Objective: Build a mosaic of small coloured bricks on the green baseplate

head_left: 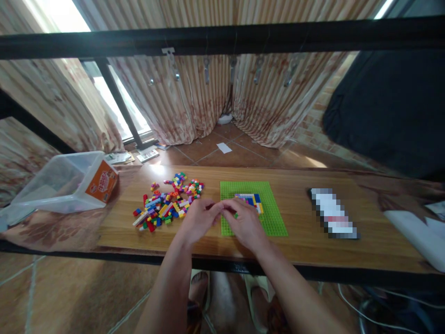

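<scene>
My left hand (pixel 201 217) and my right hand (pixel 244 221) meet at the fingertips, over the left edge of a green studded baseplate (pixel 274 218). Both are closed in a pinch, and whatever lies between the fingertips is hidden or too small to make out. A bit of green shows by the right fingers; I cannot tell if it is a loose brick. On the baseplate, partly behind my right hand, stands a low build of blue, yellow and white bricks (pixel 257 200). A loose pile of mixed toy bricks (pixel 167 204) spreads to the left of my left hand.
A clear plastic bin (pixel 62 171) with an orange label stands at the far left. To the right lies a phone-like object (pixel 333 213), its face pixelated. A white object (pixel 410 232) sits at the right end of the wooden tabletop (pixel 299 255). A dark bar (pixel 222 39) crosses above.
</scene>
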